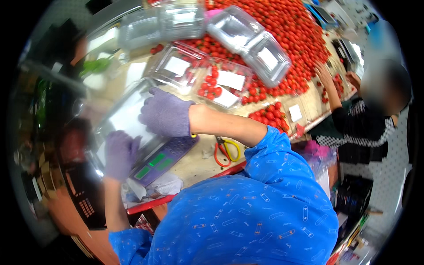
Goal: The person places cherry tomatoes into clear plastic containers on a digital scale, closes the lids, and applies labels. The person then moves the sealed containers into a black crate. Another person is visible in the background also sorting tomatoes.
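My left hand (120,156), in a purple knit glove, is blurred at the near left side of a bright metal weighing pan (127,114). My right hand (165,112), gloved alike, reaches over the pan's right part with its fingers bent. Whether either hand grips anything is hidden. Below the pan, the purple panel of the digital scale (172,152) shows lit green displays. To the right of my right hand, an open clear plastic clamshell box (212,99) holds several cherry tomatoes (211,86) and white paper slips (231,80). Another clear clamshell (162,71) lies beyond it.
A large heap of cherry tomatoes (285,29) covers the far table. Open clamshells (265,58) rest on it. Scissors (228,150) with red and yellow handles lie near the red table edge (152,204). At right, another person's hand (324,76) reaches to the tomatoes.
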### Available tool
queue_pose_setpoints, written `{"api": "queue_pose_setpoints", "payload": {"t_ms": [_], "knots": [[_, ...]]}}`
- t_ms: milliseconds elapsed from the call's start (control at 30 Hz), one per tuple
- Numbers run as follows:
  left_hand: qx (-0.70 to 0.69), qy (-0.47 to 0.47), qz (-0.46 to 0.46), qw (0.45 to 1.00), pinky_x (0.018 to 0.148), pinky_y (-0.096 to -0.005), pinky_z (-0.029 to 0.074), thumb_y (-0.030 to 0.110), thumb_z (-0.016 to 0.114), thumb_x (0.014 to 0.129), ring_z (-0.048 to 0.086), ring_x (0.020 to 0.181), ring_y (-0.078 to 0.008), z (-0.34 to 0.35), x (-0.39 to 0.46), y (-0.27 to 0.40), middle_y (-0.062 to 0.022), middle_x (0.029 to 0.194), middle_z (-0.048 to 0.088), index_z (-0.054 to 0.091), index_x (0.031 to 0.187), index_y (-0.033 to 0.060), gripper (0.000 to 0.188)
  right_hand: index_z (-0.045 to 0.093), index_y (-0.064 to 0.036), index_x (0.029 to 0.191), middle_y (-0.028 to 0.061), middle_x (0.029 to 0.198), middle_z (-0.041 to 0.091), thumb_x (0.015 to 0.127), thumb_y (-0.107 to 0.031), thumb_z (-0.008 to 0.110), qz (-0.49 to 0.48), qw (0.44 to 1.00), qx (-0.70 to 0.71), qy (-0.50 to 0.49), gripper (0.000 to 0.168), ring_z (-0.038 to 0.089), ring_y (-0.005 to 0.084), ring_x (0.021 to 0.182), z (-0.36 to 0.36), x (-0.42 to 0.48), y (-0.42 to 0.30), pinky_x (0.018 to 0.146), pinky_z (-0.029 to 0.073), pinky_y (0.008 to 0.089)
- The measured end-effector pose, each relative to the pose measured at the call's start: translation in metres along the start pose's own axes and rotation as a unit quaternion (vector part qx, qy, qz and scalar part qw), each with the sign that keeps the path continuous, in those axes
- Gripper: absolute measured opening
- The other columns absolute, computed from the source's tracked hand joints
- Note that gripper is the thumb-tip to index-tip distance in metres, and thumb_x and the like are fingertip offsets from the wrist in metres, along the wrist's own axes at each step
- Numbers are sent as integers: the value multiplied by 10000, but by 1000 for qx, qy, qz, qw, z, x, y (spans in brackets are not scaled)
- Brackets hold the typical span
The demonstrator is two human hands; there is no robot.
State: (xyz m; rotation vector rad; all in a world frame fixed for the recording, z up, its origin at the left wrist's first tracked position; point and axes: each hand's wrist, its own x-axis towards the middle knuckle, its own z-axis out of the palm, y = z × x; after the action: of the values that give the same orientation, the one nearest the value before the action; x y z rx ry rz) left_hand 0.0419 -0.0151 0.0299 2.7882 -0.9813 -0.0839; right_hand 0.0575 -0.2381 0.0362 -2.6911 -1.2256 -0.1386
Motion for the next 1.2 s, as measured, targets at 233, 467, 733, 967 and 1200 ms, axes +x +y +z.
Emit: {"api": "queue_pose_setpoints", "payload": {"t_ms": [233,467,733,967,1200], "knots": [[-65,136,10,989,890,-377,452,66,652,811,589,1017,-298,-20,-11,45,-134,987,648,657,902,22,101,635,-39,1131,147,1060,644,867,-131,618,396,888,173,158,281,635,265,893,-45,-199,9,771,503,337],[-363,-71,64,927,871,-338,476,76,624,848,622,979,-267,33,8,148,-145,1031,659,649,1015,6,183,653,-30,1059,171,1006,665,896,-283,549,716,673,72,172,319,641,336,926,13,-399,-1,804,506,372],[-317,23,-6,948,835,-358,487,194,608,868,633,942,-292,97,82,176,-175,1032,643,612,1103,2,303,629,6,1126,170,1097,652,913,-146,552,670,683,119,265,272,640,253,1003,24,-388,-12,867,486,324],[22,-110,-26,993,755,-422,496,471,639,786,640,895,-337,106,189,158,-198,965,651,565,1111,8,571,604,-22,1176,115,1095,644,894,-137,591,492,776,285,274,305,623,178,942,-22,-258,27,813,491,294],[67,-236,-67,967,780,-391,518,521,729,600,658,892,-340,126,214,160,-198,960,674,354,1324,-32,986,586,-24,1123,218,1065,623,796,-200,562,360,920,149,-31,371,613,366,966,48,-152,151,822,485,425]]}}
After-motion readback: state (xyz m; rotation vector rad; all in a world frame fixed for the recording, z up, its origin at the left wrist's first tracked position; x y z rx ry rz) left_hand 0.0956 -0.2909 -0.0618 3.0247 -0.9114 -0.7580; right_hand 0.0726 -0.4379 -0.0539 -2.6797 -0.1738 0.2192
